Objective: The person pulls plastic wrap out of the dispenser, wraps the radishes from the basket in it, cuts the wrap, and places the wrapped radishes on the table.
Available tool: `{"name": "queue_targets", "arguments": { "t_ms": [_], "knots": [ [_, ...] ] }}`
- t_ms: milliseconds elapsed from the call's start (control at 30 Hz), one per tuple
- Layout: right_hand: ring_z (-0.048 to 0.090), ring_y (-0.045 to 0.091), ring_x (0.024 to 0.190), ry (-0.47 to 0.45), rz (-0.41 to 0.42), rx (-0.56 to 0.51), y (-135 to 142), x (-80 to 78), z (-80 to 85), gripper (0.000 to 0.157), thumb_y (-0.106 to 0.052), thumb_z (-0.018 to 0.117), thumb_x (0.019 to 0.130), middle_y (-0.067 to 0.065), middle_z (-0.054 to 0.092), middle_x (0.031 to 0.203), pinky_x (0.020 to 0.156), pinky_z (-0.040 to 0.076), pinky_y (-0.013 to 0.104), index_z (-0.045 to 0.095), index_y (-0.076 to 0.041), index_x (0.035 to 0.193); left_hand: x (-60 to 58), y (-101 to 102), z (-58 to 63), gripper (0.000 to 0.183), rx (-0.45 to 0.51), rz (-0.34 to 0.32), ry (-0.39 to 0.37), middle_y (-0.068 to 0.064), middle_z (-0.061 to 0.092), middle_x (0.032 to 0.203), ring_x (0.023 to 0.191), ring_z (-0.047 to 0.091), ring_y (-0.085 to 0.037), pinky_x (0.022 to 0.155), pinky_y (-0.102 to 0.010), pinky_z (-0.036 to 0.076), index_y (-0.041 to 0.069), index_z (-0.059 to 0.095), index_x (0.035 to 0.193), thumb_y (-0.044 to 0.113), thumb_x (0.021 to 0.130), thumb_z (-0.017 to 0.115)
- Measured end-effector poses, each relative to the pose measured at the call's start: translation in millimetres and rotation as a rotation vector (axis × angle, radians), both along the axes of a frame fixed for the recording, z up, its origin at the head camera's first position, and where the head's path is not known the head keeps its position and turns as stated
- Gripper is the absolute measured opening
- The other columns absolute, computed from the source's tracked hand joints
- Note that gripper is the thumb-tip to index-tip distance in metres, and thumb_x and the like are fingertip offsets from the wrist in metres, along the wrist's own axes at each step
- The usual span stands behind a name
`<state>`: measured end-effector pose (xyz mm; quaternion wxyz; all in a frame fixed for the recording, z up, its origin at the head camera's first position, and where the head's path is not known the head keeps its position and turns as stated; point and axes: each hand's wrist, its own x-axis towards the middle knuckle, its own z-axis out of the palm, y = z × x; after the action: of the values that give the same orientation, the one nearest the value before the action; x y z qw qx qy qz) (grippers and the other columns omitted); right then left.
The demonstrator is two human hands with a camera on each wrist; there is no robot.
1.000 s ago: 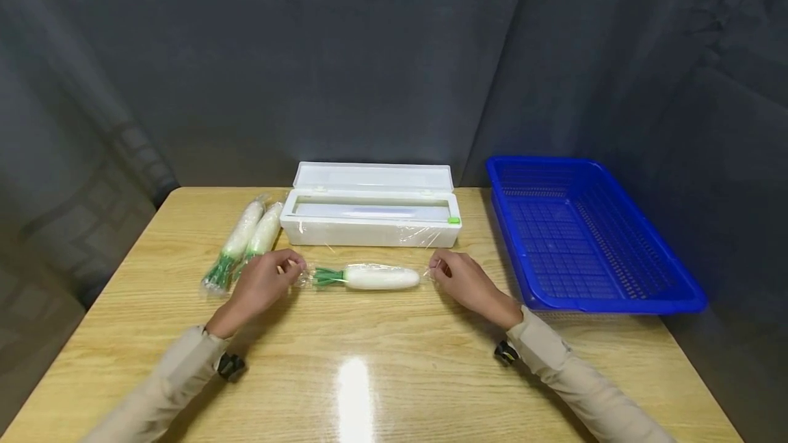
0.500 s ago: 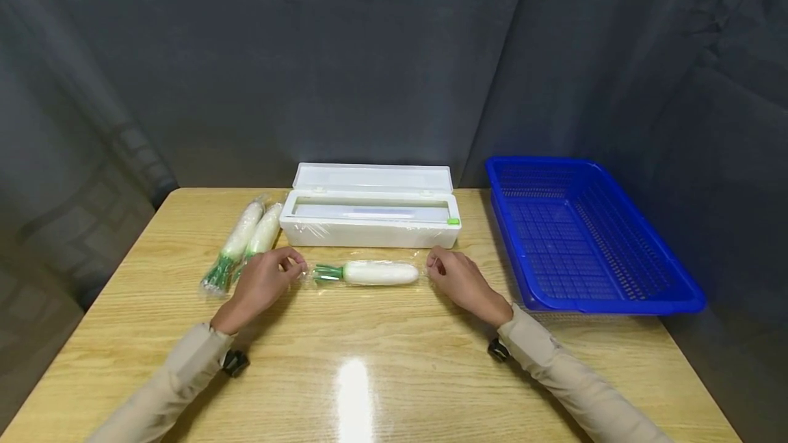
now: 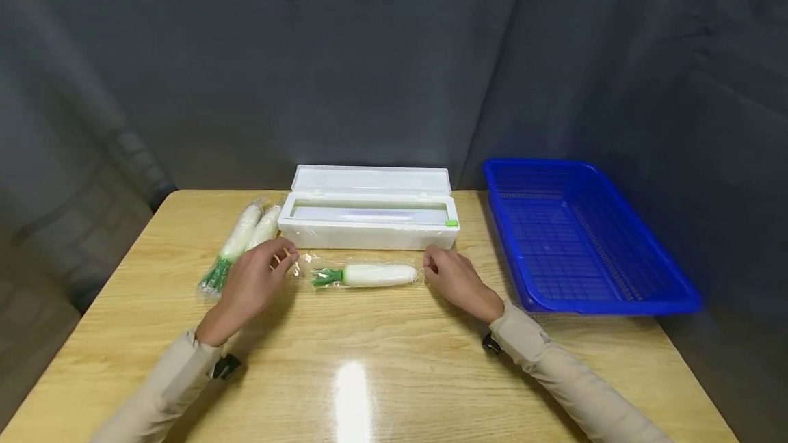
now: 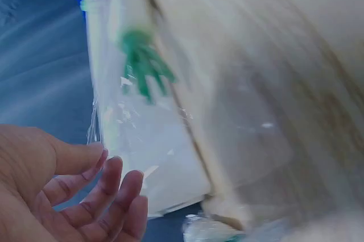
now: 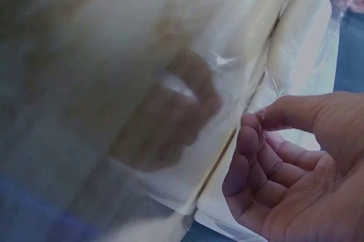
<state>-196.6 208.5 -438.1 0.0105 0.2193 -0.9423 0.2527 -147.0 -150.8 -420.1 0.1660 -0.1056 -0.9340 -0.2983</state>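
A white radish point(image 3: 380, 275) with green leaf stubs lies crosswise in clear plastic wrap point(image 3: 304, 265) on the wooden table, just in front of a white wrap dispenser point(image 3: 369, 234). Beyond the leaf end, my left hand point(image 3: 255, 279) pinches a bit of the wrap between thumb and forefinger, its other fingers loosely bent. Past the root tip, my right hand point(image 3: 458, 282) pinches the wrap's other end, which shows at the fingertips point(image 5: 250, 122) in the right wrist view. In the left wrist view the radish's leaves point(image 4: 142, 66) look blurred under the film.
Two wrapped radishes point(image 3: 241, 231) lie at the left, partly behind my left hand. The dispenser's lid point(image 3: 371, 180) stands up, and a green slider point(image 3: 452, 223) sits at its right end. A blue plastic basket point(image 3: 523, 272) occupies the table's right side; a dark curtain point(image 3: 369, 53) hangs behind.
My left hand has shifted slightly left and away from the leaf end. The right hand stays by the root tip, a little further left. The radish has barely moved.
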Motion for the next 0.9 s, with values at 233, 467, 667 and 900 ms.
{"name": "queue_targets", "arguments": {
  "t_ms": [233, 467, 667, 900],
  "knots": [
    [0.044, 0.013, 0.062, 0.025, 0.000, 0.016, 1, -0.9, 3.4, 0.018, 0.004, 0.065, 0.093, -0.003, 0.046, 0.067, 0.053, 0.034, 0.026, 0.058, -0.008, 0.082, 5.6, 5, 9.4, 0.016, 0.003, 0.010, 0.105, -0.017, 0.071, 0.102, 0.089, 0.068, -0.035, 0.067, -0.050, 0.053, 0.005, 0.071, 0.108, -0.004, 0.094, 0.073],
    [0.047, 0.014, 0.062, 0.029, -0.001, 0.040, -1, -0.5, 3.3, 0.016, 0.003, 0.067, 0.090, -0.003, 0.050, 0.068, 0.053, 0.036, 0.028, 0.058, -0.009, 0.083, 13.2, 23, 8.0, 0.027, -0.049, -0.036, 0.403, -0.019, 0.065, 0.097, 0.083, 0.060, -0.039, 0.069, -0.049, 0.045, 0.000, 0.070, 0.104, -0.016, 0.083, 0.077],
    [0.047, 0.014, 0.063, 0.011, -0.011, 0.058, -3, -1.4, 5.8, 0.016, 0.002, 0.065, 0.090, -0.003, 0.049, 0.067, 0.053, 0.036, 0.027, 0.058, -0.010, 0.083, 26.2, 53, 1.5, 0.025, -0.260, -0.530, 0.337, -0.004, 0.067, 0.100, 0.091, 0.066, -0.018, 0.079, -0.032, 0.059, 0.004, 0.071, 0.106, -0.010, 0.086, 0.077],
    [0.049, 0.015, 0.065, -0.018, 0.001, 0.093, -5, -2.3, 6.6, 0.012, 0.001, 0.064, 0.090, -0.003, 0.052, 0.070, 0.054, 0.037, 0.028, 0.058, -0.008, 0.086, 26.8, 63, -14.5, 0.031, -0.378, -0.554, 0.250, -0.007, 0.065, 0.118, 0.109, 0.065, -0.023, 0.097, -0.040, 0.057, 0.004, 0.069, 0.122, -0.004, 0.093, 0.072]
  ]
}}
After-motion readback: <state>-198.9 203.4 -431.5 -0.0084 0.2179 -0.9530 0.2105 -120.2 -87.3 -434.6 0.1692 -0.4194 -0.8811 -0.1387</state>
